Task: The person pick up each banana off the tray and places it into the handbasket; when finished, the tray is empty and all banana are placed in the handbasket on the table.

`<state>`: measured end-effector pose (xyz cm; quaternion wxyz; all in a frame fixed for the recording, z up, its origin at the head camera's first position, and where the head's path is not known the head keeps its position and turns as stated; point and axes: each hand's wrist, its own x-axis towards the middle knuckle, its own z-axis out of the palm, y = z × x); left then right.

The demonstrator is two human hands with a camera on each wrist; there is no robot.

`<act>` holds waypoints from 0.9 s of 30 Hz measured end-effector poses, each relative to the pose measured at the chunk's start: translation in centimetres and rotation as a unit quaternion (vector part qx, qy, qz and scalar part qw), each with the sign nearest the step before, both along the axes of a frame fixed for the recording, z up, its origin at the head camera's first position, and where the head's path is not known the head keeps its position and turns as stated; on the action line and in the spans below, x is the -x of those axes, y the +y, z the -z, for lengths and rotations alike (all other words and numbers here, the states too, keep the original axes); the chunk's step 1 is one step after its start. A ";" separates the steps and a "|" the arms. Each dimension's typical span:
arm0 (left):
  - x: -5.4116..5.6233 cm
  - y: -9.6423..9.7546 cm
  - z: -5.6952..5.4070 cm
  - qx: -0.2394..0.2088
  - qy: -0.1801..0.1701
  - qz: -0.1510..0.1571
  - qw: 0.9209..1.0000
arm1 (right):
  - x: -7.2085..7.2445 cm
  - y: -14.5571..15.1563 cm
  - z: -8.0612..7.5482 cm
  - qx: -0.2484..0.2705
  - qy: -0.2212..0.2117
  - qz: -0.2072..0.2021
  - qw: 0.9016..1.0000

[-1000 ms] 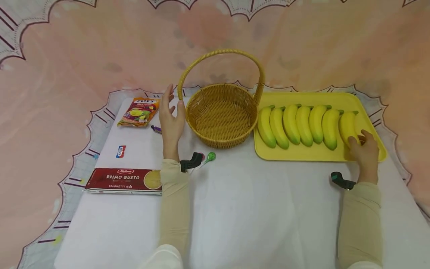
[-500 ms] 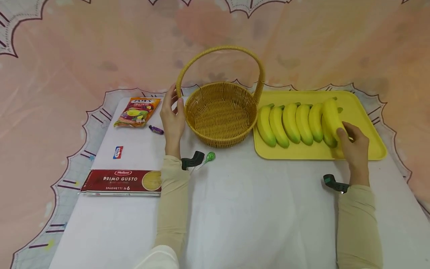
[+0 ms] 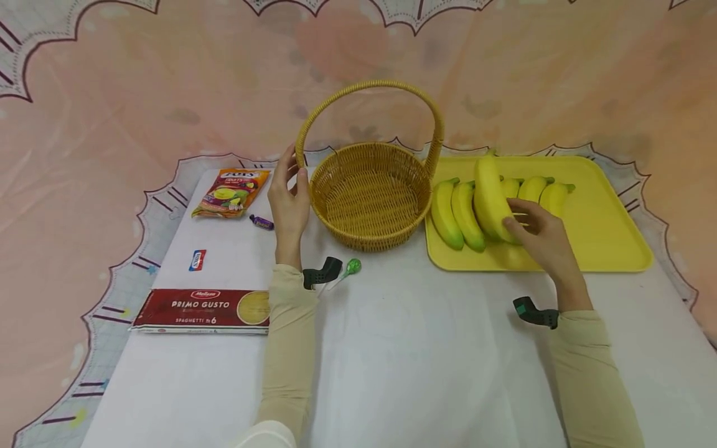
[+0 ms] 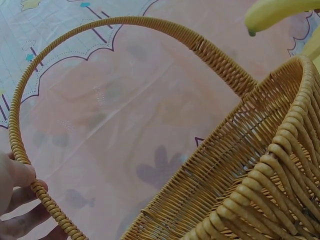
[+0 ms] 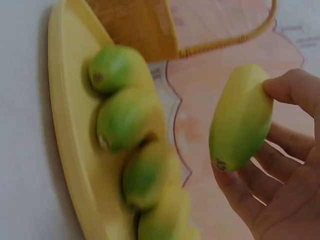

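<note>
A yellow banana (image 3: 490, 199) is gripped in my right hand (image 3: 542, 239), raised over the other bananas on the yellow tray (image 3: 613, 218). In the right wrist view, the thumb lies on one side of this banana (image 5: 242, 117) and the fingers on the other, its green end toward the camera. Several more bananas (image 3: 446, 214) lie side by side in a row, partly hidden behind the held one. My left hand (image 3: 289, 208) holds the wicker basket (image 3: 370, 241) by the left side of its arched handle (image 4: 50, 205), thumb and fingers around it. Nothing lies inside the basket.
Left of the basket are an orange candy bag (image 3: 231, 193), a purple wrapped candy (image 3: 261, 222) and a small red-blue wrapper (image 3: 197, 260). A red spaghetti pack (image 3: 204, 310) lies nearer, partly behind the left forearm. A green lollipop (image 3: 353, 266) is in front of the basket.
My right hand has picked up the rightmost banana and carried it left over the row. My left hand has closed from beside the basket handle onto it.
</note>
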<state>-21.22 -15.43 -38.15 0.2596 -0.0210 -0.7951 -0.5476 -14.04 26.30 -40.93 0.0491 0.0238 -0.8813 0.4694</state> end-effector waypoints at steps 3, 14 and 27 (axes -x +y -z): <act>-0.1 0.0 0.1 0.002 -0.004 -0.002 1.000 | -0.2 -1.8 -0.5 -0.005 -0.014 -0.045 0.999; 0.2 0.0 0.2 -0.010 0.015 -0.001 1.000 | 1.3 -10.0 -1.3 0.006 0.007 -0.177 0.984; 0.1 0.0 0.3 -0.007 0.003 -0.002 1.000 | 7.2 -22.0 -1.9 -0.103 -0.075 -0.198 0.972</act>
